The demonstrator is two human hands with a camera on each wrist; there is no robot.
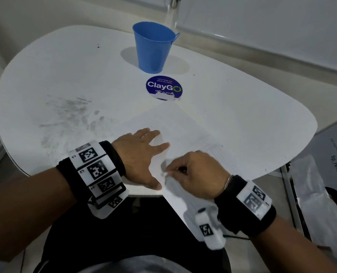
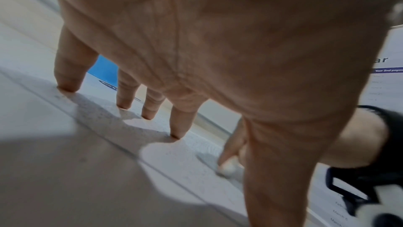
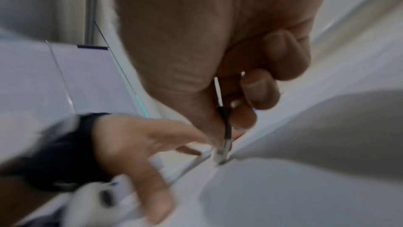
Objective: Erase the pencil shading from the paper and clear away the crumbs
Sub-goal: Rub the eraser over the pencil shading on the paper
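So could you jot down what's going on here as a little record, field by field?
Surface: rounded white table, grey smudges on its left part
Paper: white sheet of paper, near corner hanging over the table edge
Left hand: spread flat, fingers pressing the sheet down
Right hand: curled, pinching a small white eraser against the sheet
Shading: faint grey patch under the eraser
Beyond the paper: round blue ClayGo sticker, then a blue metal bucket, upright
Crumbs: too small to tell

One paper [image 1: 183, 131], one blue bucket [image 1: 153, 48], one round sticker [image 1: 163, 86], one eraser [image 2: 226, 170], two hands.
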